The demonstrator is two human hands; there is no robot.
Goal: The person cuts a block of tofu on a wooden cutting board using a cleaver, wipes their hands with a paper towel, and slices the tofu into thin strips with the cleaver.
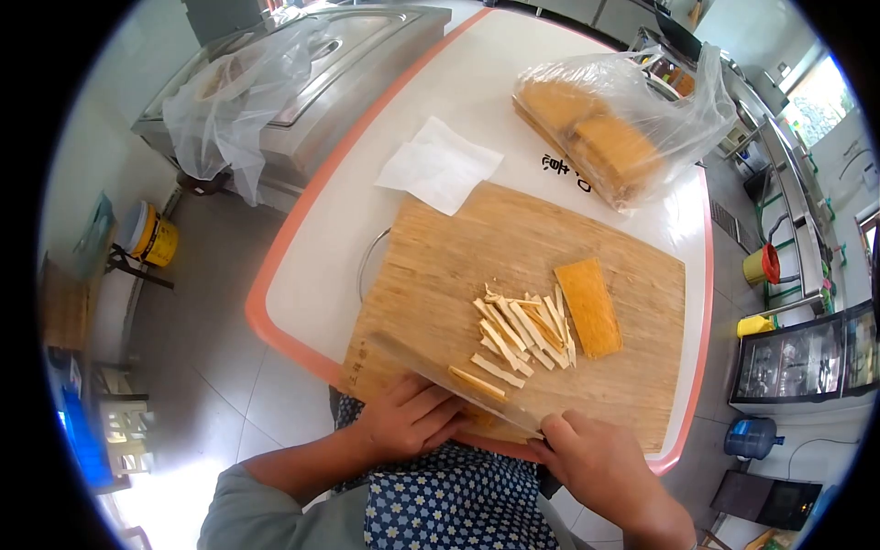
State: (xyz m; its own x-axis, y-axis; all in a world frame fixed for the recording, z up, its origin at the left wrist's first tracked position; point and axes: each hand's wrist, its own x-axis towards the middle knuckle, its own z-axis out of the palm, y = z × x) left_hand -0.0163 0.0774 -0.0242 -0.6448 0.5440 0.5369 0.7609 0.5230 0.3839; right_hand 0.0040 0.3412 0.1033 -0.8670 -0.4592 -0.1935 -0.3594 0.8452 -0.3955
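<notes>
My right hand (598, 460) is closed round the handle of a kitchen knife, hiding the handle. The knife's long blade (431, 368) slants across the near edge of the wooden cutting board (449, 247). Just behind the blade, the curled fingers of my left hand (411, 420) press on an orange-skinned slab of what looks like dried tofu (480, 418), mostly hidden. One cut strip (477, 381) lies along the blade's far side. Beyond it sits a loose pile of pale tofu strips (524, 328). A whole flat tofu slab (588, 308) rests to the right of the pile.
A clear plastic bag (632, 137) with more orange slabs stands on the white table (321, 220) at the far right. White paper (440, 165) touches the board's far left corner. A steel counter (367, 55) with a draped plastic bag (234, 115) is at left.
</notes>
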